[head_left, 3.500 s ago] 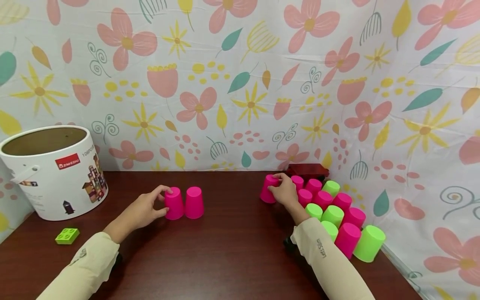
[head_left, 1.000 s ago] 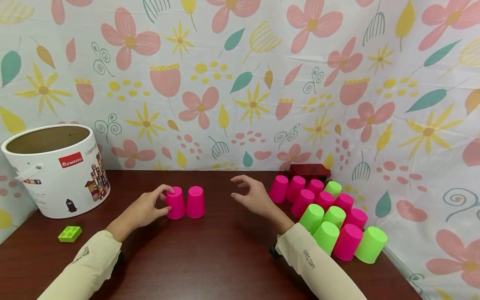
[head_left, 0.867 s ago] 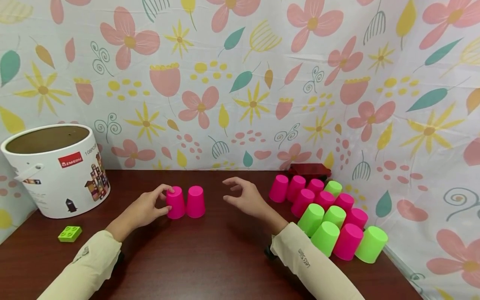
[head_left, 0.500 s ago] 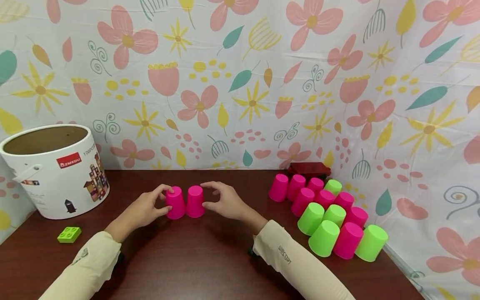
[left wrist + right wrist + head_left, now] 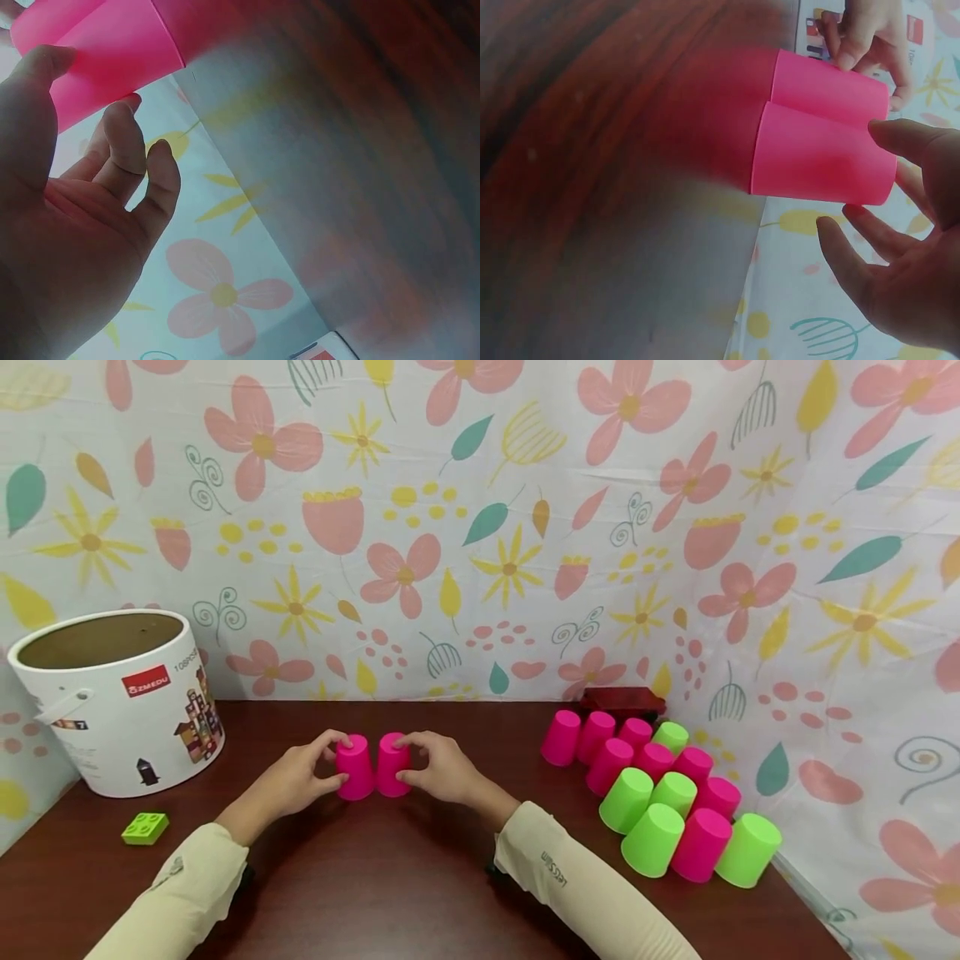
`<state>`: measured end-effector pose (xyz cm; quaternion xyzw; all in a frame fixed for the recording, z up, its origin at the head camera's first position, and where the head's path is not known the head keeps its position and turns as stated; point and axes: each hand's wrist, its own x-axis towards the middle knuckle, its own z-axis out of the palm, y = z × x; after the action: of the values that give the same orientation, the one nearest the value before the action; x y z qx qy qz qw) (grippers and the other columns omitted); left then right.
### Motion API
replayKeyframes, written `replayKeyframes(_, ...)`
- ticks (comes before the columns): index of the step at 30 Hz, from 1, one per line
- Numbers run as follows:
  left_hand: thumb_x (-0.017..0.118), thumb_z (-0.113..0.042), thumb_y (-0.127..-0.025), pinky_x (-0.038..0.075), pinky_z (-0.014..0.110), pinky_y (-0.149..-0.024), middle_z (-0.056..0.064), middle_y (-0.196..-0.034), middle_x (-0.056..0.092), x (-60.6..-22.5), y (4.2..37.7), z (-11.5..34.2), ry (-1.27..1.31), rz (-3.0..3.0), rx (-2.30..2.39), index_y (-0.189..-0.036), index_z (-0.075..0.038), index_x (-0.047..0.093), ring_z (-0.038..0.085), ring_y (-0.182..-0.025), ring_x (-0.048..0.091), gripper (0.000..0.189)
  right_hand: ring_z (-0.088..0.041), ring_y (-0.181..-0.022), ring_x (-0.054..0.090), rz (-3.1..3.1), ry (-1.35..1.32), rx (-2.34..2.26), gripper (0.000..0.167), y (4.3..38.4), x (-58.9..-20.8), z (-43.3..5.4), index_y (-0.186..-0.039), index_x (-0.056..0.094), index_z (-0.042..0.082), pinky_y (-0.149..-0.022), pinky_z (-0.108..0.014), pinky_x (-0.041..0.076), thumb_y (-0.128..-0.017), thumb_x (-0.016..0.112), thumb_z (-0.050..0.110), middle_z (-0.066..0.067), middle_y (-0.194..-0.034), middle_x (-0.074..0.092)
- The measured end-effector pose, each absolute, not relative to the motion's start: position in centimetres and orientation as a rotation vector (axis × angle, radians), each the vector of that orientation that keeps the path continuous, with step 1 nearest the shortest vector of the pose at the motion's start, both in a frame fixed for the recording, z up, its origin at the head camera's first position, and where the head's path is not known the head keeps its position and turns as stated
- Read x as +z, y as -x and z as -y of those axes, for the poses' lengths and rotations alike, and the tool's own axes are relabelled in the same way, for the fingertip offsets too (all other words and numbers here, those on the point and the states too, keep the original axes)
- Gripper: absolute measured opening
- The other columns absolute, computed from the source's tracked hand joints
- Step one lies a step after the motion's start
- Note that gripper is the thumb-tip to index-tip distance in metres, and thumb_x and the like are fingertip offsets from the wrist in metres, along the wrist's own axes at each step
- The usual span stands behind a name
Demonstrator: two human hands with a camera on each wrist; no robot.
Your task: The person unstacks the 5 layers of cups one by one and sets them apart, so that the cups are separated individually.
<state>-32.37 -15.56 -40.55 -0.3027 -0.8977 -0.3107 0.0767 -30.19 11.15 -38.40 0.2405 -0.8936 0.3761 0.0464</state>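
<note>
Two pink cups stand upside down side by side on the table in the head view. My left hand grips the left cup between thumb and fingers from its left side. On the other side my right hand holds the right cup, its thumb low and a fingertip near the top. The right wrist view shows the right cup overlapping the left cup, with the left hand beyond. In the left wrist view the thumb lies on the pink cup.
At right, several upturned pink cups and green cups stand grouped, a dark red object behind them. A white bucket and a green toy brick are at left. A flowered curtain backs the table.
My right hand has let go of a pink cup at the right-hand group, moved left and taken hold of the right cup of the pair. My left hand has stayed on its cup.
</note>
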Motion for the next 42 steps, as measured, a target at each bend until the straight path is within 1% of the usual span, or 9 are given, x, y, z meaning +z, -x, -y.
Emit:
replayKeyframes(3, 0.079, -0.014, -0.085, 0.045, 0.030, -0.061, 0.004, -0.090, 0.066, -40.5, 32.4, 15.6, 0.896, 2.684, -0.921, -0.122, -0.019, 0.047, 0.014, -0.064, 0.053, 0.049, -0.032, -0.107, 0.061, 2.729, -0.641, 1.158, 0.041, 30.2, -38.4, -10.6, -0.121, 0.064, 0.018, -0.081, -0.034, 0.052, -0.084, 0.081, 0.020, -0.002, -0.117, 0.066)
replayKeyframes(7, 0.079, -0.012, -0.085, 0.043, 0.030, -0.060, 0.004, -0.089, 0.065, -40.4, 32.2, 15.8, 0.896, 2.683, -0.921, -0.121, -0.017, 0.047, 0.015, -0.064, 0.052, 0.048, -0.028, -0.102, 0.064, 2.720, -0.508, 1.148, 0.036, 30.3, -38.6, -9.9, -0.117, 0.064, 0.022, -0.068, -0.029, 0.050, -0.085, 0.080, 0.025, 0.002, -0.112, 0.069)
replayKeyframes(10, 0.078, -0.011, -0.085, 0.043, 0.030, -0.061, 0.003, -0.089, 0.065, -40.3, 32.1, 15.6, 0.909, 2.675, -0.932, -0.121, -0.017, 0.048, 0.014, -0.064, 0.052, 0.048, -0.026, -0.098, 0.066, 2.700, -0.455, 1.124, 0.035, 30.4, -38.8, -10.0, -0.117, 0.064, 0.023, -0.065, -0.028, 0.049, -0.085, 0.079, 0.025, 0.003, -0.110, 0.070)
replayKeyframes(17, 0.079, -0.011, -0.084, 0.042, 0.030, -0.061, 0.003, -0.089, 0.065, -40.4, 32.1, 15.5, 0.915, 2.661, -0.932, -0.120, -0.017, 0.048, 0.015, -0.065, 0.052, 0.048, -0.025, -0.095, 0.067, 2.682, -0.430, 1.086, 0.035, 30.0, -39.0, -11.3, -0.117, 0.066, 0.025, -0.064, -0.032, 0.049, -0.085, 0.080, 0.029, 0.003, -0.109, 0.070)
replayKeyframes(22, 0.079, -0.011, -0.084, 0.043, 0.032, -0.063, 0.004, -0.089, 0.065, -40.4, 32.3, 15.5, 0.914, 2.669, -0.934, -0.120, -0.017, 0.048, 0.015, -0.068, 0.053, 0.048, -0.023, -0.097, 0.068, 2.687, -0.409, 1.095, 0.035, 29.2, -38.5, -13.0, -0.118, 0.066, 0.026, -0.068, -0.036, 0.051, -0.085, 0.079, 0.029, 0.003, -0.108, 0.070)
replayKeyframes(25, 0.079, -0.011, -0.084, 0.043, 0.031, -0.062, 0.004, -0.089, 0.065, -40.4, 32.3, 15.5, 0.911, 2.675, -0.935, -0.121, -0.017, 0.048, 0.015, -0.067, 0.053, 0.048, -0.023, -0.096, 0.068, 2.695, -0.411, 1.093, 0.036, 28.6, -38.0, -14.4, -0.118, 0.066, 0.026, -0.068, -0.036, 0.051, -0.085, 0.079, 0.028, 0.003, -0.108, 0.070)
replayKeyframes(31, 0.079, -0.011, -0.084, 0.043, 0.031, -0.060, 0.005, -0.090, 0.066, -40.2, 32.4, 15.3, 0.933, 2.674, -0.954, -0.121, -0.017, 0.047, 0.016, -0.065, 0.053, 0.049, -0.021, -0.090, 0.067, 2.658, -0.410, 1.023, 0.035, 27.0, -36.7, -18.2, -0.114, 0.068, 0.024, -0.060, -0.032, 0.051, -0.082, 0.083, 0.027, 0.004, -0.102, 0.071)
replayKeyframes(37, 0.079, -0.011, -0.085, 0.043, 0.031, -0.059, 0.006, -0.091, 0.067, -40.0, 32.3, 15.5, 0.933, 2.674, -0.943, -0.122, -0.017, 0.047, 0.015, -0.062, 0.051, 0.050, -0.020, -0.090, 0.069, 2.636, -0.351, 0.984, 0.037, 25.8, -36.0, -22.9, -0.114, 0.069, 0.017, -0.069, -0.032, 0.056, -0.080, 0.084, 0.024, -0.001, -0.105, 0.072)
replayKeyframes(42, 0.079, -0.011, -0.085, 0.043, 0.031, -0.060, 0.007, -0.092, 0.066, -40.1, 32.1, 15.5, 0.924, 2.685, -0.943, -0.122, -0.017, 0.047, 0.017, -0.064, 0.052, 0.050, -0.022, -0.090, 0.069, 2.671, -0.199, 0.947, 0.040, 25.2, -36.0, -26.0, -0.117, 0.068, 0.014, -0.070, -0.034, 0.057, -0.082, 0.082, 0.026, -0.005, -0.108, 0.072)
